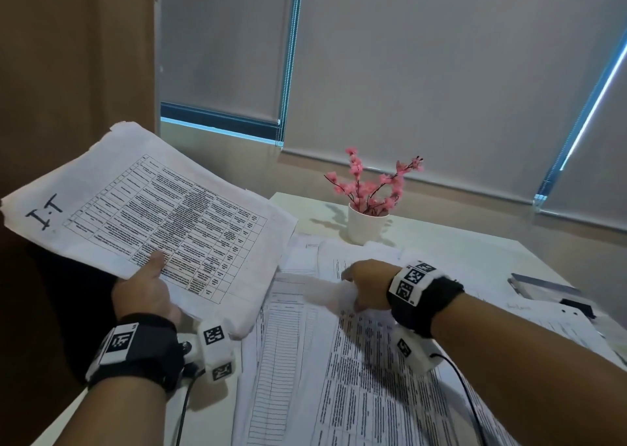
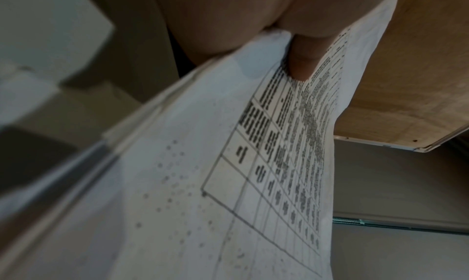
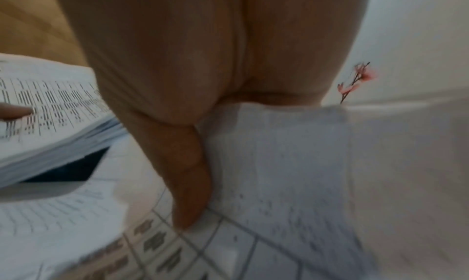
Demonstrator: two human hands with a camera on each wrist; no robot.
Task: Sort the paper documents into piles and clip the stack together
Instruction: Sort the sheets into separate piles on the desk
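My left hand [image 1: 149, 282] holds up a thick stack of papers [image 1: 163, 208] above the table's left side, thumb on top and fingers hidden beneath. Its top sheet carries a printed table and a handwritten "I.T". The left wrist view shows the thumb [image 2: 302, 59] pressing on that stack [image 2: 203, 184]. My right hand [image 1: 356, 289] is down on the spread papers [image 1: 339, 377] and pinches a loose white sheet [image 1: 325, 291], which is blurred. In the right wrist view the thumb [image 3: 190, 164] lies against this curled-up sheet [image 3: 279, 154], and the held stack [image 3: 45, 107] shows at left.
Printed sheets overlap across the pale table [image 1: 475, 252]. A white pot of pink flowers [image 1: 368, 223] stands at the back, just beyond the papers. A grey and black object [image 1: 556, 293] lies at the right edge. Window blinds and a wall close the far side.
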